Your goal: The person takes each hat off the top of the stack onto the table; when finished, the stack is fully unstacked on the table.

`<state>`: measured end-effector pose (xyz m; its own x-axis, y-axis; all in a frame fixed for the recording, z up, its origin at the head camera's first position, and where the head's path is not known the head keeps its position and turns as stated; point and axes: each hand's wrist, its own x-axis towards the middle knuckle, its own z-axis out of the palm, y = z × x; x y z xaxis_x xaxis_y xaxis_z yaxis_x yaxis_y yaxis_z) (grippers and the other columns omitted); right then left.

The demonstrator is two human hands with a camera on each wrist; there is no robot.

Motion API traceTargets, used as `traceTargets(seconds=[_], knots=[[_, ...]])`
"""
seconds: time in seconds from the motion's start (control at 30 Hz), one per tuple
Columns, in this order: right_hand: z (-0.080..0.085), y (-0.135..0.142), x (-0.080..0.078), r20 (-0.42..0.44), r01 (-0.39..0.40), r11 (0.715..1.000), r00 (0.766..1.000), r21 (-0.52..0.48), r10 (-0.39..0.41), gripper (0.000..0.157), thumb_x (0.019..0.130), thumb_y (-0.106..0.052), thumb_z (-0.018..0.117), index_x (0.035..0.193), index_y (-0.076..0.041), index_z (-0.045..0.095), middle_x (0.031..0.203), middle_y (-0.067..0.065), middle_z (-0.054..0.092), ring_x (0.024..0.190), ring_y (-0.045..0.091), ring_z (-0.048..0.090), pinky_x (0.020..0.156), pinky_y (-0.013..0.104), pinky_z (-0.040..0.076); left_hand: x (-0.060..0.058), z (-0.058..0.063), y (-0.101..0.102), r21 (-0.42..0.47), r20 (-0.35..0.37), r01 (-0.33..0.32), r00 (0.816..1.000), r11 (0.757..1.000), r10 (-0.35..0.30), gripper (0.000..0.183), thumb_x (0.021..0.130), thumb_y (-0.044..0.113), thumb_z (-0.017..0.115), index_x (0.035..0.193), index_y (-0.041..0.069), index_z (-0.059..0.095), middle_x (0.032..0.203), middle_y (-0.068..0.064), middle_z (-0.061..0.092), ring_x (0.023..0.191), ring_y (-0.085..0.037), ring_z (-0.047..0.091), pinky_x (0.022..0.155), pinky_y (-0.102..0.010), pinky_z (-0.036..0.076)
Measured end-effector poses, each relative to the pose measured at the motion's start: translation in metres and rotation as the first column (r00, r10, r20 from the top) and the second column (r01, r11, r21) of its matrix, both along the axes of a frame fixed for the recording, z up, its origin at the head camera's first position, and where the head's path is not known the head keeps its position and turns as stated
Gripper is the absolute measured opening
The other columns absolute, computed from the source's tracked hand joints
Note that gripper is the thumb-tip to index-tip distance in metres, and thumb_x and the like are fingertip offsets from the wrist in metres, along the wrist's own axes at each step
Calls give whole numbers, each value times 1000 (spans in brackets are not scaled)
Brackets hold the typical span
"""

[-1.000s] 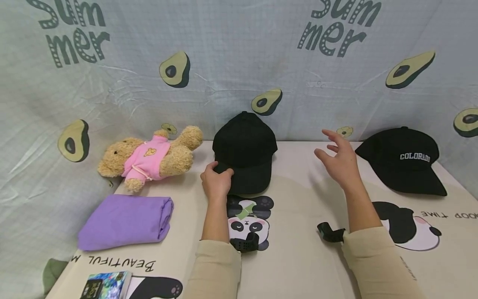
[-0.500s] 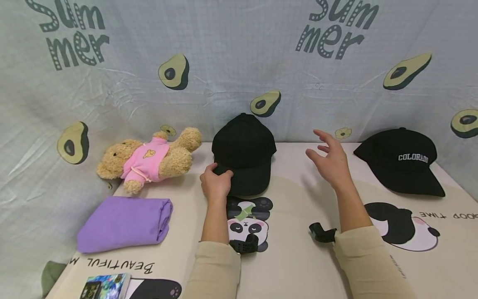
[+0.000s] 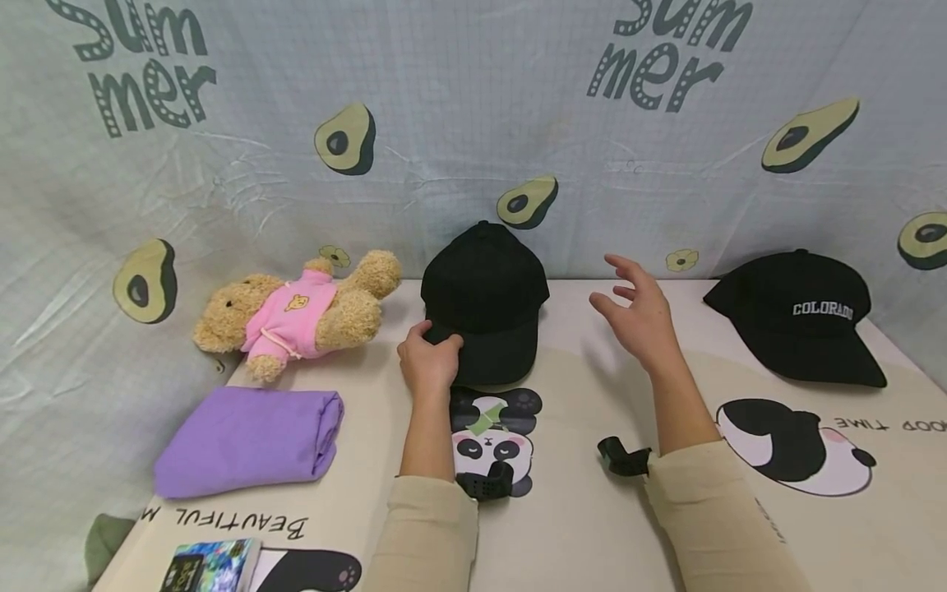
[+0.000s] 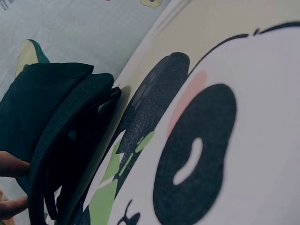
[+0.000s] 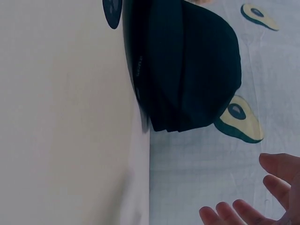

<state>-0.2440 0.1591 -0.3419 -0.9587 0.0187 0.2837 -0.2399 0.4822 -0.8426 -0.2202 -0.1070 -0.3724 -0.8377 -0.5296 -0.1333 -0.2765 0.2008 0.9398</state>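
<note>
A plain black baseball cap point(image 3: 484, 288) stands at the back middle of the table, its brim toward me. My left hand point(image 3: 429, 362) pinches the left edge of that brim; in the left wrist view the thumb and a finger point(image 4: 13, 165) lie on either side of it. To the cap's right, my right hand point(image 3: 638, 316) hovers with relaxed, spread fingers and holds nothing. The right wrist view has its fingertips point(image 5: 243, 211) apart from the cap. Farther right sits a second black cap point(image 3: 802, 321) with COLORADO in white letters.
On the left lies a teddy bear point(image 3: 296, 316) in a pink top, with a folded purple cloth point(image 3: 247, 444) nearer me. A colourful boxed item point(image 3: 214, 566) lies at the front left. Behind the table hangs an avocado-print curtain point(image 3: 444, 99).
My right hand has moved left, away from the COLORADO cap and toward the plain one. The left hand keeps its hold on the brim, and the plain cap has stayed put.
</note>
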Motion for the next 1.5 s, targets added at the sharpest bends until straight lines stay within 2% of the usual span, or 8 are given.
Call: traceTargets(seconds=[0.53, 1.07, 1.5], knots=[[1, -20, -2, 51, -5, 998, 999, -62, 8, 64, 100, -17, 65, 159, -18, 41, 162, 18, 39, 144, 42, 47, 110, 59, 46, -3, 0, 3, -6, 8, -1, 1000, 1000, 1, 60, 89, 22, 71, 146, 8, 56, 148, -22, 45, 138, -40, 43, 118, -52, 34], [-12, -38, -10, 82, -71, 995, 994, -63, 76, 62, 99, -17, 66, 157, -18, 44, 160, 18, 43, 141, 41, 51, 107, 57, 50, -1, 0, 0, -6, 7, -10, 1000, 1000, 10, 61, 89, 21, 70, 146, 7, 55, 147, -23, 45, 138, -40, 43, 118, -53, 34], [-17, -51, -11, 112, -119, 986, 985, -117, 132, 62, 97, -15, 67, 155, -18, 46, 159, 19, 44, 139, 42, 53, 104, 57, 51, -2, 2, 3, -11, 11, -12, 1000, 1000, 12, 60, 90, 21, 70, 146, 6, 55, 147, -23, 45, 138, -39, 44, 119, -52, 34]])
